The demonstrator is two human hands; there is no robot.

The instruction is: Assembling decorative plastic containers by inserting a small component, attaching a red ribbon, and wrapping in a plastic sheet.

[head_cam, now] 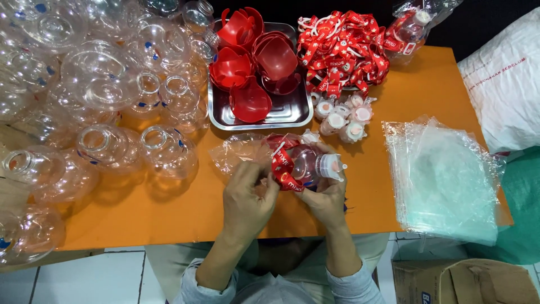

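My hands work a clear bottle and its red strap over the orange table [169, 219].
My left hand [246, 194] pinches the red strap [283, 169] shut between thumb and fingers; my right hand [326, 197] cups the clear bottle [306, 163] from beneath, closed round its belly; the bottle lies on its side between both hands, white cap [336, 165] pointing right, partly inside a thin clear bag [239, 151]; it looks light, slick and easily dented, so I judge the stiffer neck the better hold.
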